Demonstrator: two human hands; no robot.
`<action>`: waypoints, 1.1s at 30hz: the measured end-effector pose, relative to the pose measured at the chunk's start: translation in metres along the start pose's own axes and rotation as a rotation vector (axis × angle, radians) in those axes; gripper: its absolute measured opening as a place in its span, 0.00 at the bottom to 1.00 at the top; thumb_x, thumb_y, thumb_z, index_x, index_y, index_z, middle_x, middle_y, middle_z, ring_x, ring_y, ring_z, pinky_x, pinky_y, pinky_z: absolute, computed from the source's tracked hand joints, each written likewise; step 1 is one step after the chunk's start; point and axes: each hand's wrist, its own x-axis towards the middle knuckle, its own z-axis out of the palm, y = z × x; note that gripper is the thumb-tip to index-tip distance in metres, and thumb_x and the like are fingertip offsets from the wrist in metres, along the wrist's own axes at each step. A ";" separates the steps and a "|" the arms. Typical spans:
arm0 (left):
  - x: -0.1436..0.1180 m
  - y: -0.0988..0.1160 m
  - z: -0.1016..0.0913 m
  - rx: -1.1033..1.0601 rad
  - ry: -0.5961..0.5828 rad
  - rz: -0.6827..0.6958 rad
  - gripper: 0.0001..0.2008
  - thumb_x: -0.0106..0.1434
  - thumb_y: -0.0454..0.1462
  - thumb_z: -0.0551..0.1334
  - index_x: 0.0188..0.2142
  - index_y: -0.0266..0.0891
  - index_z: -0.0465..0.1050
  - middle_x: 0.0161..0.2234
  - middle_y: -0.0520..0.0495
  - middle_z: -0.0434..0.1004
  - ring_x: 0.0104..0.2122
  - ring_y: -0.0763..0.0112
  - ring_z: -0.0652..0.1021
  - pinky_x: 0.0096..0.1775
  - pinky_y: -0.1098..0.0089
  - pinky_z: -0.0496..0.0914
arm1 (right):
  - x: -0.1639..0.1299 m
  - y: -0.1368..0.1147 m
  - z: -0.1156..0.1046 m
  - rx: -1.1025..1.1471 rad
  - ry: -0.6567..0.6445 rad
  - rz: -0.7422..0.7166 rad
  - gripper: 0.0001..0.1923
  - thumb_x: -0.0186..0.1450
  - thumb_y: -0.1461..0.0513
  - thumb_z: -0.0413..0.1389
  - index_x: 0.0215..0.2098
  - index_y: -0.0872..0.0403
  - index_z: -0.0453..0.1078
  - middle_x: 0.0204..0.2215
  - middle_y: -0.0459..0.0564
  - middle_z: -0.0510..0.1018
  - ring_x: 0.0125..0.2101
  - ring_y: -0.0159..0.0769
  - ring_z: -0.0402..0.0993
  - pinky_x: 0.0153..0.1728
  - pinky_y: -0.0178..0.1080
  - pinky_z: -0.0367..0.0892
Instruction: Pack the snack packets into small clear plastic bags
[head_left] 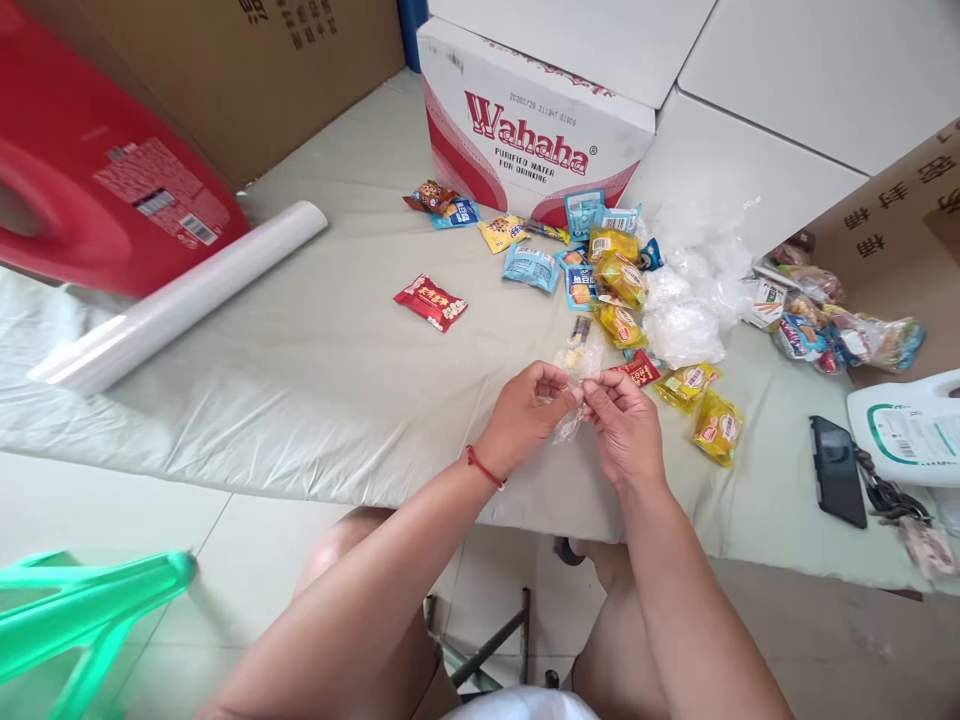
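Note:
My left hand (523, 415) and my right hand (624, 428) meet over the front of a cloth-covered table (300, 380). Both pinch the top of a small clear plastic bag (576, 372) with a snack inside it. A red string circles my left wrist. Just beyond the bag lie several wrapped snacks: yellow packets (621, 325), a red packet (639, 370), blue packets (531, 266). Two more yellow packets (718, 428) lie right of my right hand.
A Wahaha water carton (525, 130) stands at the back. A film roll (180, 300) and red jug (90, 170) lie left; a lone red packet (431, 301) in the middle. Clear bags (686, 300), filled bags (832, 320), a phone (837, 470), a white jug (907, 430) sit right. A green stool (82, 610) stands below.

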 end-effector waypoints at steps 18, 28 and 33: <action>0.018 0.004 -0.033 -0.159 0.423 -0.022 0.06 0.63 0.37 0.59 0.31 0.42 0.61 0.20 0.60 0.62 0.18 0.78 0.64 0.22 0.76 0.58 | 0.015 -0.015 -0.029 -0.155 0.038 0.124 0.20 0.50 0.52 0.72 0.33 0.53 0.71 0.26 0.42 0.72 0.23 0.26 0.63 0.20 0.29 0.59; 0.022 0.005 -0.085 0.332 0.540 0.003 0.07 0.64 0.42 0.59 0.31 0.43 0.66 0.21 0.57 0.62 0.19 0.75 0.63 0.24 0.71 0.60 | 0.016 -0.021 -0.074 -0.682 -0.090 0.151 0.12 0.59 0.53 0.62 0.32 0.51 0.68 0.25 0.43 0.71 0.24 0.32 0.67 0.22 0.34 0.63; 0.020 0.014 -0.114 0.738 0.549 -0.027 0.03 0.61 0.36 0.61 0.29 0.43 0.69 0.26 0.50 0.70 0.29 0.65 0.71 0.35 0.61 0.65 | 0.001 -0.026 -0.077 -0.739 -0.385 0.302 0.09 0.62 0.55 0.59 0.33 0.50 0.66 0.25 0.42 0.72 0.23 0.31 0.67 0.23 0.34 0.62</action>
